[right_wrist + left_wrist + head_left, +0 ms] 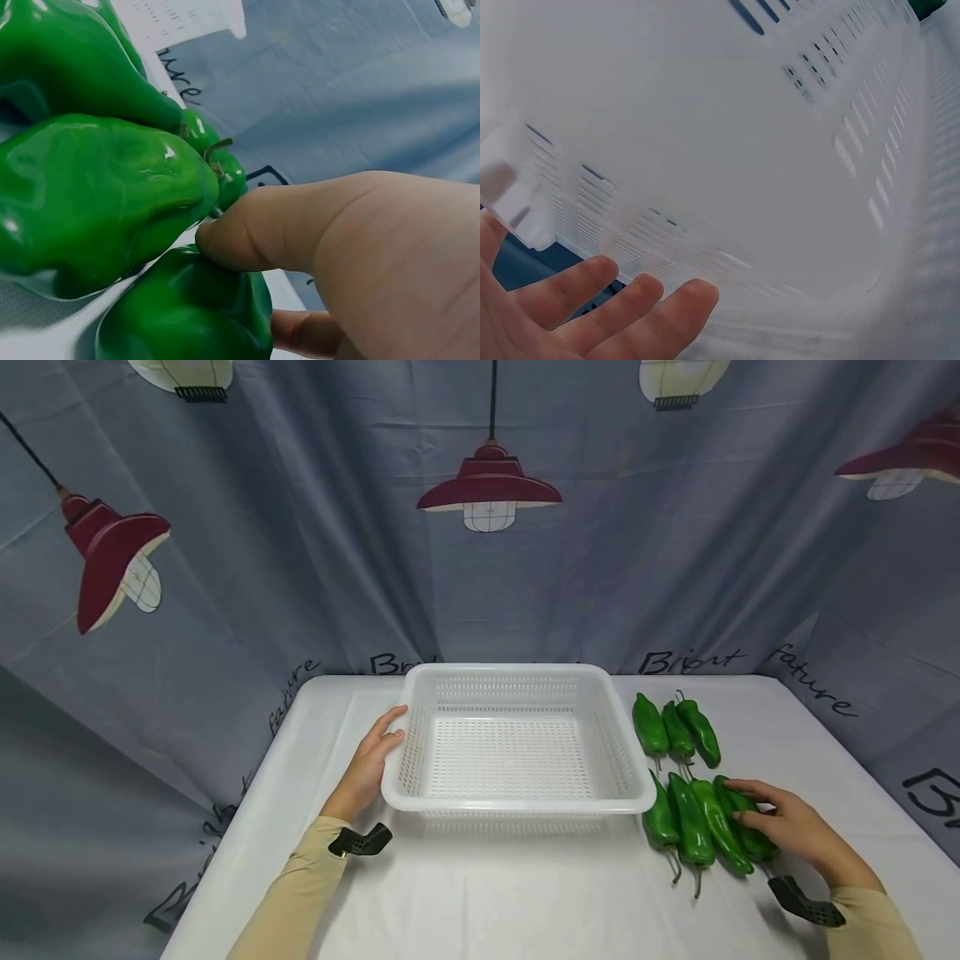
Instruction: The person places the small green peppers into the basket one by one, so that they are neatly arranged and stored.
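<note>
A white perforated plastic basket (517, 806) stands on the table. My left hand (365, 770) is at its left side, fingertips and thumb touching the rim. In the left wrist view, the extended fingers (671, 319) lie close along the basket's outer wall (682, 150); whether they press on it, I cannot tell. My right hand (798, 827) grips the rightmost green pepper (750, 835) of the near row. The right wrist view shows the thumb (255, 229) on the gripped pepper (187, 307) and a finger on its far side. Another green pepper (97, 202) lies right beside it.
Several green peppers lie in two rows right of the basket, among them a far one (649, 724) and a near one (690, 818). A white cloth covers the table (510, 893). Grey-blue curtains (337, 527) with printed lamps hang around it.
</note>
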Demonstrator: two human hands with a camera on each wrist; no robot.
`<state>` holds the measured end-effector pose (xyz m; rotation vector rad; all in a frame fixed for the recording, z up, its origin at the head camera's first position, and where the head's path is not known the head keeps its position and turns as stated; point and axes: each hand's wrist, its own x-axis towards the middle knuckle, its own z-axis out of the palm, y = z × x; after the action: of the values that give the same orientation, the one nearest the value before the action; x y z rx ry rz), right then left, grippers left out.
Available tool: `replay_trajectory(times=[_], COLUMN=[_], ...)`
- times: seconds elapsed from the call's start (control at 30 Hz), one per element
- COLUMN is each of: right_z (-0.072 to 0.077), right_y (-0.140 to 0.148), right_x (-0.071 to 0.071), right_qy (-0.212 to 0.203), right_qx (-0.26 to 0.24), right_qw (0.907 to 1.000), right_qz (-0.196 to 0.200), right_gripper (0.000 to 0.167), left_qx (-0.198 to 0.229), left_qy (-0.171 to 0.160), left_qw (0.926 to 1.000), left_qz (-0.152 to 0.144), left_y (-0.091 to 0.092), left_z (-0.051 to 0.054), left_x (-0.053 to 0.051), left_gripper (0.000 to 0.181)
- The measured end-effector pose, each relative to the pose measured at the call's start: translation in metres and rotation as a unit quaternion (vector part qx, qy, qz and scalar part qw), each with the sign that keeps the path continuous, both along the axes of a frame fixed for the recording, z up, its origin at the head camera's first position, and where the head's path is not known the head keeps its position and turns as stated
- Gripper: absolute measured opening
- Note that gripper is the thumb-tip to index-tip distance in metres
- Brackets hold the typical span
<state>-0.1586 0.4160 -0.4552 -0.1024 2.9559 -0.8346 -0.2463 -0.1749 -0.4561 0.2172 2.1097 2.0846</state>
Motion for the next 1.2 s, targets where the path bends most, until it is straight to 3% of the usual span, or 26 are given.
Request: replay_trajectory(times=[0.3,0.53,0.87,1.2], right_z=[0.005,0.016,0.033,0.043], right_y=[0.006,0.013,0.001,-0.014], right_x=[0.0,-0.005,-0.013,-0.025], right_qy=[-0.032,-0.055,-0.033,-0.017], right_qx=[-0.031,-0.055,-0.118,-0.246], right_qw=[0.999,0.9967,0.9923,0.969], right_qz=[-0.006,-0.023,-0.019,0.014], right_gripper=[0.054,0.059,0.06,0.06], left_qx=[0.007,0.013,0.015,0.012], left_qy=[0.002,-0.001,0.0,-0.001], left_qw=[1.0,0.9999,0.9999,0.9999], left_qz=[-0.001,0.001,-0.001,0.002], left_y=[-0.001,-0.001,0.0,0.0], left_z=[0.001,0.0,-0.002,-0.002], left_x=[0.001,-0.001,0.0,0.001], left_gripper=[0.051,0.05,0.05,0.05])
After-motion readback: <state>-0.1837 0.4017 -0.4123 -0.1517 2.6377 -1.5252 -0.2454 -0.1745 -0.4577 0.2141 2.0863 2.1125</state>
